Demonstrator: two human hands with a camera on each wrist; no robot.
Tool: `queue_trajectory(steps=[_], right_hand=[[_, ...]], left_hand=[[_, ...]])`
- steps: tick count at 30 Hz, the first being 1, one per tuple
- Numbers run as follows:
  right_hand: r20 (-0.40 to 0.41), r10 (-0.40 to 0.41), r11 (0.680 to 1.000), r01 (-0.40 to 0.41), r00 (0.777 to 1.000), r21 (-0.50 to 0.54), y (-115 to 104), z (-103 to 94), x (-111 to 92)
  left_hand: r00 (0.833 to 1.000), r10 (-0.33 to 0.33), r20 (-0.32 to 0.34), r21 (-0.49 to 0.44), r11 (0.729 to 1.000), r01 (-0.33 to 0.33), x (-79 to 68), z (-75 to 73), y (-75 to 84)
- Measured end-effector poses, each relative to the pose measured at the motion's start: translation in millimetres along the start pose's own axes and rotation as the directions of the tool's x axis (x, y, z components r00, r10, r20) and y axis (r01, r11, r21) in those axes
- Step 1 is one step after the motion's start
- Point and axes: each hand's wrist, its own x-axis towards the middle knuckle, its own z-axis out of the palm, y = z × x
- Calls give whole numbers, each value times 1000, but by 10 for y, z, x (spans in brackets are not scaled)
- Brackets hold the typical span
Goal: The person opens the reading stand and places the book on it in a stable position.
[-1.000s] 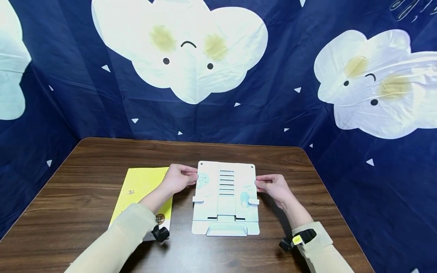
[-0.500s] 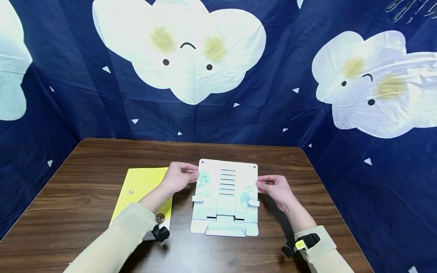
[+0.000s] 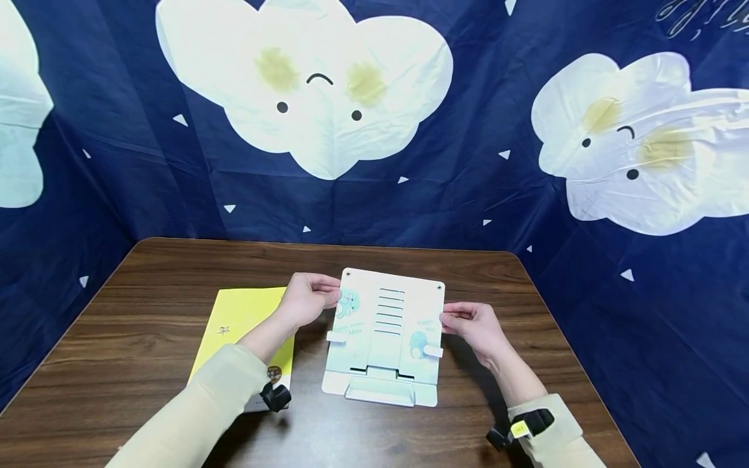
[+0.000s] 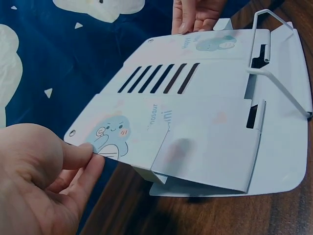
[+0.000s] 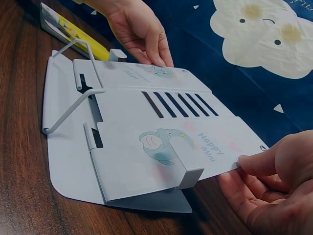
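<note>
Item one: a book stand [image 3: 386,350], white shading to pale blue, at the middle of the table [image 3: 158,292], turned slightly askew. Its panel bore a column of narrow slots, a hole at each top corner, cartoon dinosaurs and small lettering, including "Happy Mini". The panel slanted up from a rounded base plate [image 5: 68,166], with a gap between the two. Fittings: a white clip [image 3: 336,337] on the left edge, a matching clip [image 3: 433,351] on the right, and a bent wire bracket [image 4: 281,90] by the hinge.

Left hand [image 3: 305,300]: thumb and fingers pinched the panel's left edge near the top.

Right hand [image 3: 476,330]: thumb and fingers pinched the opposite edge, a little lower than the top corner.

Item two: a yellow book [image 3: 242,318], flat on the table left of the stand and apart from it, a brown round badge near its white lower end. The left forearm crossed above it.

Worn: pale sleeves [image 3: 219,390], with a black device at each wrist.

Backdrop: dark blue cloth [image 3: 374,201] behind the table, printed with white clouds and small triangles.
</note>
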Motion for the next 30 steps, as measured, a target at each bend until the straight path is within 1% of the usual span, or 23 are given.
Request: queue_trajectory(steps=[8, 15, 23, 30], right_hand=[[7, -12, 1000, 12, 1000, 23, -31, 1, -66], [-2, -43, 999, 43, 999, 31, -59, 21, -119], [-15, -66, 998, 66, 998, 23, -91, 32, -174], [0, -105, 994, 105, 994, 15, -110, 17, -207]], left_hand=[[1000, 15, 1, 19, 1000, -15, 15, -20, 38], [998, 65, 14, 27, 997, -66, 19, -43, 85], [996, 84, 7, 62, 995, -84, 24, -52, 136], [992, 129, 7, 83, 988, -129, 28, -51, 140]])
